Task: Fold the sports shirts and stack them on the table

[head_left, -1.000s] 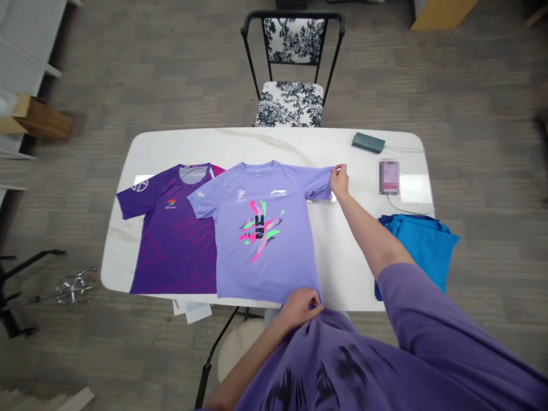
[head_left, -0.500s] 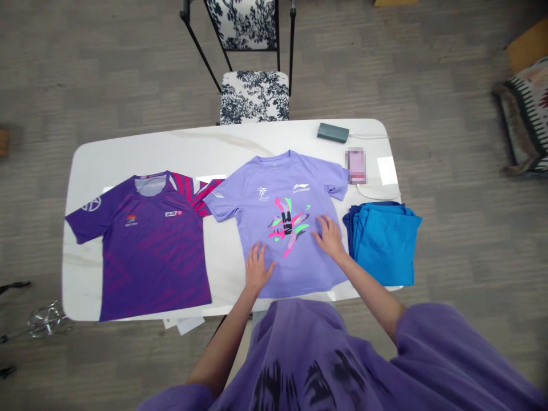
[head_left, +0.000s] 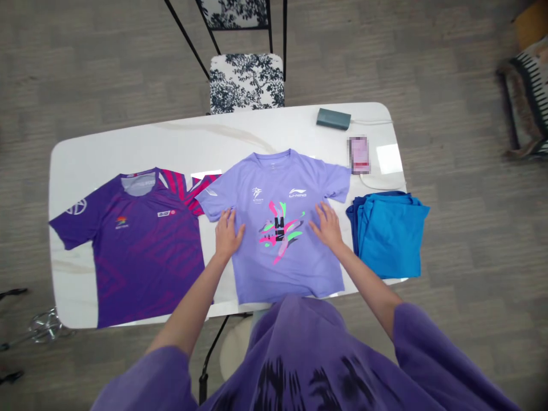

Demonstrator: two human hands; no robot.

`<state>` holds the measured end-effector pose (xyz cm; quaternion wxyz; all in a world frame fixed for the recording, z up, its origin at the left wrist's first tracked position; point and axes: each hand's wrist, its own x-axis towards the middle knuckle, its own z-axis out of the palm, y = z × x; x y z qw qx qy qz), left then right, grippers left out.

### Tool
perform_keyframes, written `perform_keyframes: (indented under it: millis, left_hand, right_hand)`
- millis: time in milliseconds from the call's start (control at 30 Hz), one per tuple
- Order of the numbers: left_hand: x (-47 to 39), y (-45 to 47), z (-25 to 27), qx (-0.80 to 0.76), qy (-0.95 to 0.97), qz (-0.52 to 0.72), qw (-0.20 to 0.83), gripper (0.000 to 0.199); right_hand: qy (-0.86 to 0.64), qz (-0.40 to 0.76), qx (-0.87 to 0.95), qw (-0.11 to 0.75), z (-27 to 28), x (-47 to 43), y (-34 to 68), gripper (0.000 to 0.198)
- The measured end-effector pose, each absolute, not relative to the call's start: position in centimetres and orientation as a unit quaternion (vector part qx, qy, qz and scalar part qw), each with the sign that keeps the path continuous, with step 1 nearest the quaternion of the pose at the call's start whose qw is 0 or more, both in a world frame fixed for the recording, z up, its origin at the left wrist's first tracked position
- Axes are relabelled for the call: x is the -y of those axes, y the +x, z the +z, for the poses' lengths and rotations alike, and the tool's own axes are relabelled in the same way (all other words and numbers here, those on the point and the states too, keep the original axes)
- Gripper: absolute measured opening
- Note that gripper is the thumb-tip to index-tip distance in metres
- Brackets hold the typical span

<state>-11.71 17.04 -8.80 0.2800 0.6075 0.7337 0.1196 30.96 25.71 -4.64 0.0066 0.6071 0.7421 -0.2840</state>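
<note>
A lavender T-shirt (head_left: 286,274) with a colourful print lies spread face up on the white table (head_left: 128,134), its collar pointing to the far side. My left hand (head_left: 228,233) rests at the shirt's left edge, just under the left sleeve, fingers apart. On the right side of the chest, below the other sleeve, my right hand (head_left: 327,225) lies with its fingers spread. Neither hand grips the cloth. To the left, a dark purple T-shirt (head_left: 145,262) with pink stripes is laid flat, its striped sleeve meeting the lavender sleeve.
Folded blue garments (head_left: 391,234) are stacked at the table's right edge. Behind them are a phone (head_left: 359,155) with a cable and a dark grey power bank (head_left: 333,119). A patterned chair (head_left: 247,83) stands beyond the far edge.
My left hand has moved up and left, from the lower part of the lavender T-shirt to below its sleeve. My right hand has shifted slightly upward. The camera view has shifted a little.
</note>
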Motion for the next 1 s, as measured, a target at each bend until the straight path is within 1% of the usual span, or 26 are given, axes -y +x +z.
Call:
perform_keyframes:
  millis: [67, 133, 267, 333, 433, 500, 567, 600, 700, 800, 900, 1000]
  left_hand:
    - [-23.3, -13.1, -11.1, -0.719, 0.62, 0.136, 0.283, 0.08]
    - [-28.6, -14.2, -13.7, -0.694, 0.644, 0.144, 0.289, 0.08]
    - [-35.8, -16.6, -18.1, -0.69, 0.652, 0.133, 0.284, 0.08]
    - [-37.9, -17.9, -18.8, -0.694, 0.66, 0.118, 0.262, 0.079]
    - [-38.5, -18.5, -17.2, -0.694, 0.676, 0.118, 0.219, 0.081]
    - [-35.9, -17.6, -15.0, -0.701, 0.672, 0.135, 0.198, 0.082]
    - [-30.3, -15.6, -12.6, -0.712, 0.654, 0.154, 0.204, 0.083]
    - [-26.5, -14.4, -11.5, -0.719, 0.636, 0.159, 0.232, 0.082]
    - [-12.9, -10.3, -8.5, -0.736, 0.549, 0.17, 0.357, 0.078]
    - [-0.9, -6.7, -5.8, -0.741, 0.518, 0.145, 0.401, 0.069]
    - [6.2, -4.6, -3.2, -0.742, 0.495, 0.133, 0.432, 0.059]
    - [7.8, -5.2, -1.8, -0.747, 0.474, 0.142, 0.444, 0.048]
  right_hand:
    - [0.609, -0.259, -0.749, -0.026, -6.1, -31.7, 30.4, 0.077]
    - [0.614, -0.24, -0.75, -0.042, -8.1, -36.7, 29.9, 0.074]
    - [0.637, -0.232, -0.733, -0.044, -12.0, -43.5, 29.5, 0.076]
    - [0.629, -0.225, -0.743, -0.03, -12.9, -45.4, 29.4, 0.079]
    - [0.601, -0.177, -0.78, -0.012, -12.2, -45.5, 29.0, 0.081]
    - [0.584, -0.126, -0.801, -0.026, -10.5, -42.4, 29.1, 0.082]
    - [0.576, -0.101, -0.81, -0.045, -8.5, -36.3, 29.6, 0.083]
    - [0.574, -0.115, -0.81, -0.043, -7.5, -32.1, 30.2, 0.081]
    - [0.607, -0.192, -0.771, -0.015, -5.6, -17.8, 32.8, 0.065]
    - [0.643, -0.287, -0.71, 0.001, -5.3, -5.7, 35.4, 0.044]
    - [0.66, -0.327, -0.676, 0.002, -5.4, 0.5, 37.0, 0.033]
    - [0.68, -0.297, -0.67, -0.016, -5.0, 2.0, 37.1, 0.032]
